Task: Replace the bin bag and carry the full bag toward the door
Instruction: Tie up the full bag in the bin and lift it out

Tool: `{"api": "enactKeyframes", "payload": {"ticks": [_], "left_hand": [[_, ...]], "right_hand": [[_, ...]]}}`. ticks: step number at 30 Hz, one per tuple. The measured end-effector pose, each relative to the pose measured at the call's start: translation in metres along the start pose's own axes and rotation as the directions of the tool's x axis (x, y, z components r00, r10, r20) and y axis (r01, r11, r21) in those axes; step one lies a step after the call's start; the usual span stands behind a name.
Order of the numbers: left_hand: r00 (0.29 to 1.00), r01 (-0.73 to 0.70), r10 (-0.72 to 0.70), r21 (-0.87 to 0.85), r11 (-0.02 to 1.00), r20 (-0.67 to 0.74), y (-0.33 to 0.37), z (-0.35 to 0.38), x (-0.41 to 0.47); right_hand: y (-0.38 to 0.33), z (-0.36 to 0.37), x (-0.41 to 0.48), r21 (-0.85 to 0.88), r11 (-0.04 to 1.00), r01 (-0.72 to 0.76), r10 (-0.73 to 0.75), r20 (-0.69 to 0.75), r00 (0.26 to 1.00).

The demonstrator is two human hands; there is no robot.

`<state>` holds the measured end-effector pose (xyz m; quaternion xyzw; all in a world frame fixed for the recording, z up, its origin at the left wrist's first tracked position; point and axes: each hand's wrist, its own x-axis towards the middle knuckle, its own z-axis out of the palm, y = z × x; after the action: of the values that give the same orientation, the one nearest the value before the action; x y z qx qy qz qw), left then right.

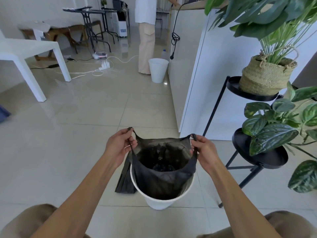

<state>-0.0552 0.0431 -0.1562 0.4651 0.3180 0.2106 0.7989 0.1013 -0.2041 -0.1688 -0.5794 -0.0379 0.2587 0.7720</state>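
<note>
The left hand [120, 145] and right hand [205, 150] each pinch one handle loop of the black bin bag [163, 176], held just above the white bin [159, 202] while the bag's body hangs inside it. The thin handles could stretch or tear if the load drags on the rim. The bin, which looks light, may also lift with the bag and shove the folded spare bag [125, 181] lying at its left side.
</note>
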Motion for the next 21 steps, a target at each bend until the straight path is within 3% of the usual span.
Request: {"api": "enactKeyframes", "payload": {"ticks": [3, 8, 14, 18, 21], "left_hand": [[0.995, -0.092, 0.09, 0.071, 0.993, 0.03, 0.008, 0.011, -0.007], [0.966, -0.26, 0.252, 0.175, 0.95, 0.065, 0.002, 0.031, -0.021], [0.913, -0.333, 0.256, 0.217, 0.918, 0.317, 0.002, 0.062, -0.026], [0.882, -0.396, 0.216, 0.41, 0.821, 0.419, 0.001, 0.07, -0.018], [0.869, -0.413, 0.185, 0.468, 0.781, 0.459, 0.0, 0.072, -0.01]], "right_hand": [[-0.026, 0.01, -0.009, -0.235, 0.96, 0.151, -0.143, 0.052, 0.988], [-0.043, 0.025, -0.02, -0.568, 0.754, 0.329, -0.278, 0.178, 0.944], [-0.046, 0.052, -0.022, -0.631, 0.599, 0.493, -0.33, 0.366, 0.87], [-0.045, 0.053, -0.019, -0.637, 0.287, 0.715, -0.457, 0.565, 0.687], [-0.043, 0.047, -0.011, -0.633, 0.14, 0.761, -0.463, 0.638, 0.616]]}}
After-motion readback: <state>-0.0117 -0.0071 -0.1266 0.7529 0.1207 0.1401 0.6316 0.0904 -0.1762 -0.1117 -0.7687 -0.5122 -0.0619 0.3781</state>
